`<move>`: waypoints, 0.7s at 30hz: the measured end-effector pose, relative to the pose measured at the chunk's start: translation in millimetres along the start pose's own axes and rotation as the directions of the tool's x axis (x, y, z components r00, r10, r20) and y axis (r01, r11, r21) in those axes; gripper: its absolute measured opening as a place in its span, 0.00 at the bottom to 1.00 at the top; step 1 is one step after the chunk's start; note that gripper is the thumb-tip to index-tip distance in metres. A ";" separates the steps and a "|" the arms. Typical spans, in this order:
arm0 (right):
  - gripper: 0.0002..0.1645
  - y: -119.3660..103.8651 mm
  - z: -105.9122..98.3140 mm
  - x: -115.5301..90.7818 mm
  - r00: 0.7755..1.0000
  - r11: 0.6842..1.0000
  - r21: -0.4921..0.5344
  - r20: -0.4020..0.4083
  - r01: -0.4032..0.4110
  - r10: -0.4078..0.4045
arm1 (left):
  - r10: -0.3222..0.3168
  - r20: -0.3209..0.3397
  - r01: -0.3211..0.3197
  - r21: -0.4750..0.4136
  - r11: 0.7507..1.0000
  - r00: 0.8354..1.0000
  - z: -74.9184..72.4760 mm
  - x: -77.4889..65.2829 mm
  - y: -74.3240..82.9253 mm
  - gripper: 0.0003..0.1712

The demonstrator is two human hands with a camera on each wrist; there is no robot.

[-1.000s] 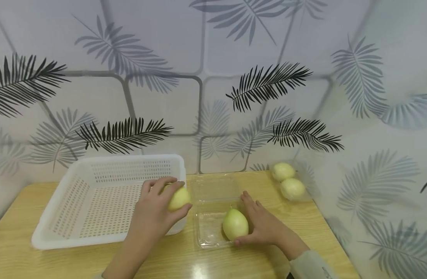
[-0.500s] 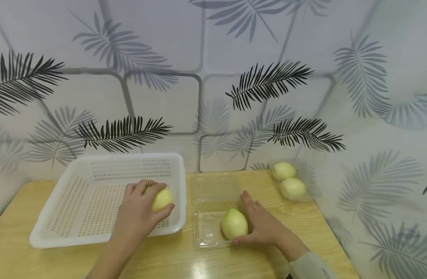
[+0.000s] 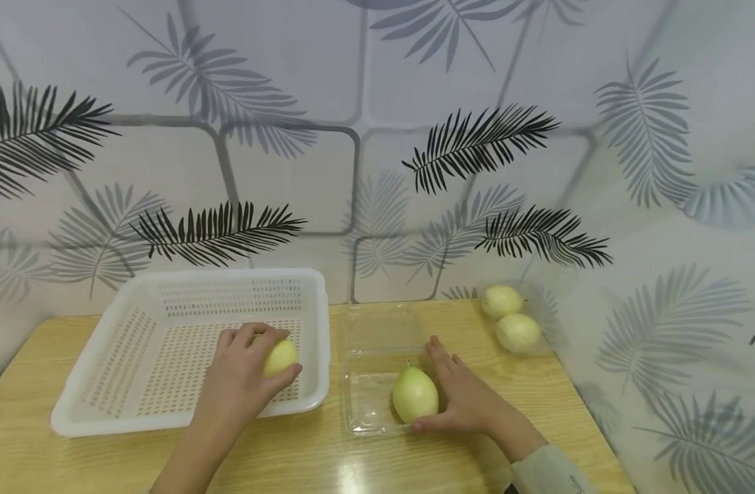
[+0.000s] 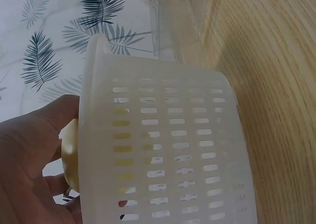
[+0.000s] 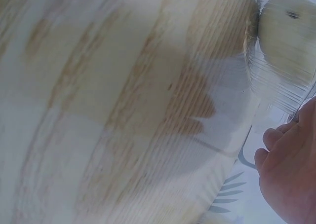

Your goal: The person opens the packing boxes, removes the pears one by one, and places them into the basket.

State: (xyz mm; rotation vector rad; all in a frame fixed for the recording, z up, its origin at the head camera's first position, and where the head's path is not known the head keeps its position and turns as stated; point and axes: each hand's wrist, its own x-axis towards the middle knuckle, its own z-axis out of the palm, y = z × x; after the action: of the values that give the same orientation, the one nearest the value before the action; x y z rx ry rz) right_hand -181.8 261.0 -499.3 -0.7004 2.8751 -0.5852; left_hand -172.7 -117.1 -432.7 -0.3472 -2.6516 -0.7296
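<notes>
My left hand (image 3: 238, 374) grips a yellow-green pear (image 3: 281, 358) inside the right part of a white plastic basket (image 3: 124, 424). In the left wrist view, the basket's slotted wall (image 4: 173, 150) hides much of that pear (image 4: 70, 155). A second pear (image 3: 416, 396) sits upright in the right side of a clear plastic box (image 3: 367, 405), whose lid (image 3: 380, 328) lies folded back. My right hand (image 3: 460, 394) rests along the box's right side, fingers fairly straight, thumb at its front edge. The right wrist view shows the pear (image 5: 289, 31) behind ridged clear plastic.
Two more pears (image 3: 518, 333) lie in clear plastic at the table's back right. The wooden table (image 3: 291, 460) backs onto a leaf-patterned wall covering (image 3: 389, 206), which also runs along the right side.
My left hand has carried its pear leftward, from above the basket's right rim into the basket. The right hand and the boxed pear have stayed put.
</notes>
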 end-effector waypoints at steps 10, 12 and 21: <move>0.85 -1.9 -1.9 3.2 0.999 0.999 -0.002 0.027 -0.042 0.042 | -0.041 0.081 0.039 0.023 0.999 0.996 4.0 0.0 -3.2 0.28; 0.85 -2.4 -1.6 4.4 0.999 0.999 0.003 0.025 -0.045 0.045 | -0.050 0.091 0.048 0.024 0.999 0.995 4.3 -0.3 -4.0 0.28; 0.85 -4.2 -0.2 12.1 0.999 1.000 -0.018 0.030 -0.025 0.025 | -0.073 0.120 0.072 0.014 0.997 0.990 4.7 -2.1 -7.6 0.28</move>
State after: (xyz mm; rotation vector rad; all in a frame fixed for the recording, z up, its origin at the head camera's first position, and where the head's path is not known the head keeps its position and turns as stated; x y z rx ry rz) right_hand -190.8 251.9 -497.8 -0.6688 2.8599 -0.5423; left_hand -174.5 -121.3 -440.7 -0.3024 -2.7938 -0.7403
